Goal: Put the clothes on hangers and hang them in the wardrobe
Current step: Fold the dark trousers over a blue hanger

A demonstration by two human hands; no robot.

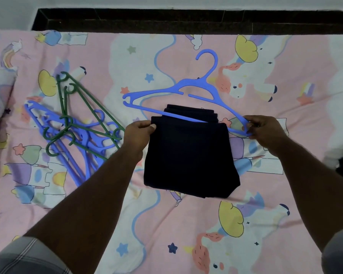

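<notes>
The left hand [139, 133] pinches the folded dark garment's [188, 155] left top corner; right of the garment, the right hand [263, 131] grips the blue hanger's [186, 91] end, its bar crossing the garment.

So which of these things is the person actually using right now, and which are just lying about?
In use:
- blue hanger, right hand pinching its end
- folded dark garment, left hand holding its corner

Lying about:
- pile of green and blue hangers
- unicorn bedsheet
</notes>
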